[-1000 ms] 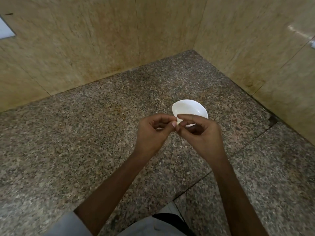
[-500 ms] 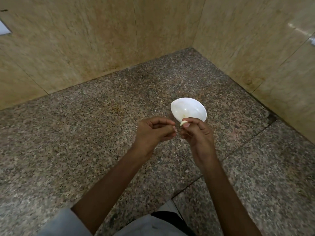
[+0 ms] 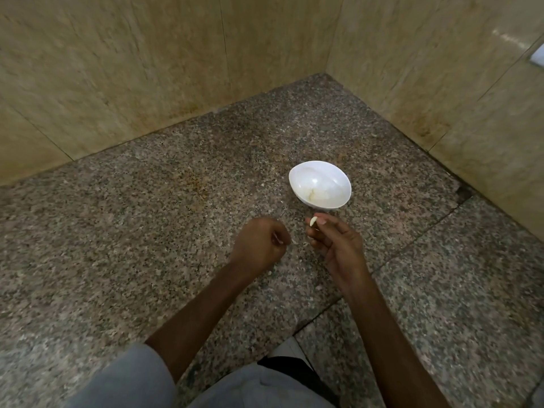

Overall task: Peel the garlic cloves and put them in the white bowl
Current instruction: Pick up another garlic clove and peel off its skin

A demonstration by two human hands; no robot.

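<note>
A white bowl (image 3: 321, 184) sits on the speckled granite counter (image 3: 147, 231), with pale peeled garlic lying in its bottom. Just in front of the bowl, my right hand (image 3: 332, 242) pinches a pale peeled garlic clove (image 3: 313, 221) between thumb and fingertip. To its left, my left hand (image 3: 259, 242) is curled, and a thin bit of garlic skin (image 3: 293, 241) shows at its fingertips. The two hands are a short gap apart.
Beige stone walls (image 3: 176, 69) close the counter in at the back and on the right, meeting in a corner behind the bowl. A seam (image 3: 412, 237) runs across the granite on the right. Small scraps of skin (image 3: 269, 272) lie under my left wrist.
My hands have drawn apart. The right hand keeps the clove just in front of the bowl, while the left hand has moved left and down with the skin.
</note>
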